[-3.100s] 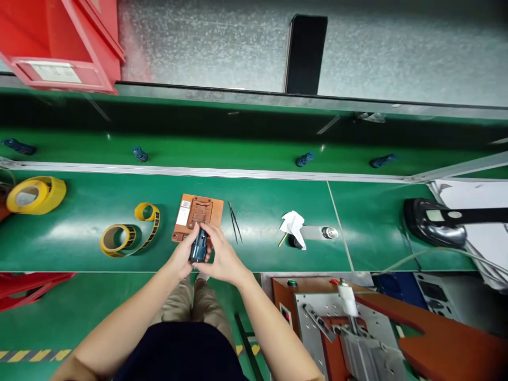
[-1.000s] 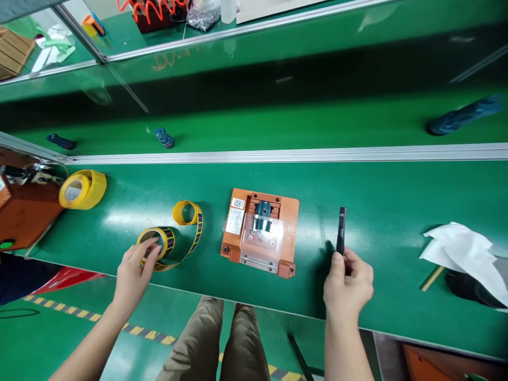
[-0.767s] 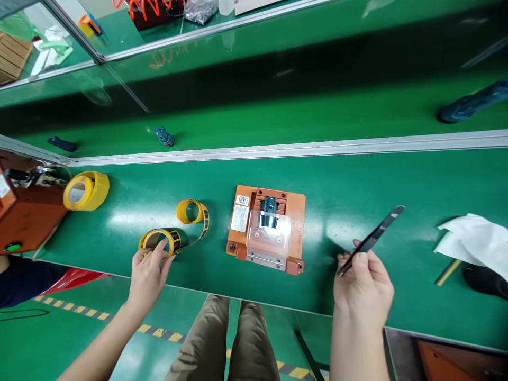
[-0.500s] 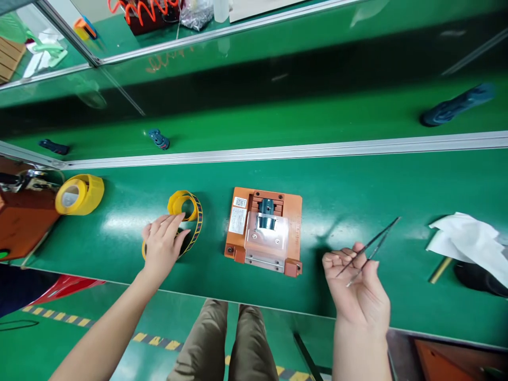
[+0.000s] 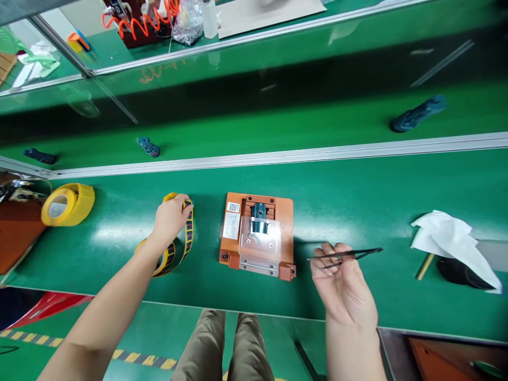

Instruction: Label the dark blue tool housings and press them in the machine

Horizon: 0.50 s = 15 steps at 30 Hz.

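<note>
My left hand (image 5: 171, 218) is closed on the upper part of a yellow-edged label strip (image 5: 189, 233), whose rolled end lies below on the green table. My right hand (image 5: 343, 275) is palm up, with black tweezers (image 5: 349, 255) held between thumb and fingers, tips pointing left. Between my hands sits an orange fixture (image 5: 286, 227) with a dark teal part (image 5: 259, 211) in its slot. A clear plate (image 5: 260, 248) covers the lower portion of that part. Two printed labels show at the fixture's left side.
Rolls of yellow tape (image 5: 69, 205) stand at the left beside an orange box (image 5: 18, 233). White tissue (image 5: 448, 235) lies over a black object (image 5: 464, 274) at the right. A metal rail (image 5: 278, 156) crosses behind, with several dark teal parts beyond it.
My left hand has moved up and right along the strip and closed on it. The tweezers in my right hand have turned flatter. The whole view has shifted slightly.
</note>
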### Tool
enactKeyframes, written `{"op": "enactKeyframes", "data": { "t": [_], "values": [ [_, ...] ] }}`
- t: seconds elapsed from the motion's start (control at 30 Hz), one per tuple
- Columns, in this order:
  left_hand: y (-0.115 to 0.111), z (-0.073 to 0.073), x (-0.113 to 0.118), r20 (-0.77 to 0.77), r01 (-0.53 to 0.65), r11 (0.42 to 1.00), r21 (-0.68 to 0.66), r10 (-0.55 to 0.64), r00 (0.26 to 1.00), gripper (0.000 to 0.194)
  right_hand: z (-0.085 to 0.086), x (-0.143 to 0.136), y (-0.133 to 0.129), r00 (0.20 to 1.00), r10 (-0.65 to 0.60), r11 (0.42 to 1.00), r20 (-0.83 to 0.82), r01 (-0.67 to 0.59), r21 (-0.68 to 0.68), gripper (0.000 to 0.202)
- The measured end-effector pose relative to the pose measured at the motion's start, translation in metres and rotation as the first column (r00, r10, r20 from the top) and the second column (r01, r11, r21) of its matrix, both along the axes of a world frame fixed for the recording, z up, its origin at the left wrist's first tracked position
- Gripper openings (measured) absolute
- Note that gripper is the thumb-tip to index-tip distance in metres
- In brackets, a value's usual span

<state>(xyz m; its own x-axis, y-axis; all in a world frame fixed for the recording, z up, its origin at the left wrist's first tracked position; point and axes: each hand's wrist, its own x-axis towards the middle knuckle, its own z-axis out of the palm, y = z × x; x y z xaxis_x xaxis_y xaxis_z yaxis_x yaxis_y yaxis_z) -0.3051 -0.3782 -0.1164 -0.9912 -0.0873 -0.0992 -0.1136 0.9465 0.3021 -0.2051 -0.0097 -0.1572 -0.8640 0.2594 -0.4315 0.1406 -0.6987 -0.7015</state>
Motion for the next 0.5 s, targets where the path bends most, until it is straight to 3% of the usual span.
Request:
{"op": "enactKeyframes", "data": {
  "t": [0.07,0.1,0.2,0.27,0.33,0.43,0.5],
  "values": [
    [-0.001,0.005,0.01,-0.014,-0.091,0.958,0.272,0.099,0.995,0.028,0.007,-0.004,-0.009,0.997,0.069,0.997,-0.028,-0.068,0.033,0.039],
    [-0.001,0.008,0.018,-0.006,-0.138,0.893,0.429,0.155,0.988,0.031,0.011,-0.006,-0.015,0.993,0.114,0.991,-0.04,-0.111,0.07,0.039],
    [0.002,0.016,0.043,0.082,-0.245,0.603,0.759,0.286,0.955,0.047,0.027,-0.017,-0.039,0.961,0.268,0.95,-0.067,-0.252,0.183,0.033],
    [0.005,0.018,0.057,0.14,-0.308,0.461,0.833,0.362,0.922,0.049,0.037,-0.026,-0.06,0.933,0.351,0.921,-0.076,-0.329,0.207,0.028],
    [0.007,0.017,0.067,0.194,-0.362,0.371,0.855,0.418,0.887,0.049,0.045,-0.036,-0.083,0.902,0.425,0.891,-0.08,-0.402,0.21,0.028],
    [0.008,0.012,0.078,0.248,-0.421,0.293,0.859,0.481,0.841,0.048,0.052,-0.05,-0.116,0.851,0.516,0.846,-0.098,-0.488,0.216,0.029],
    [0.007,0.01,0.084,0.23,-0.437,0.296,0.849,0.538,0.811,0.043,0.054,-0.06,-0.136,0.823,0.553,0.825,-0.128,-0.52,0.222,0.03]
  ]
}}
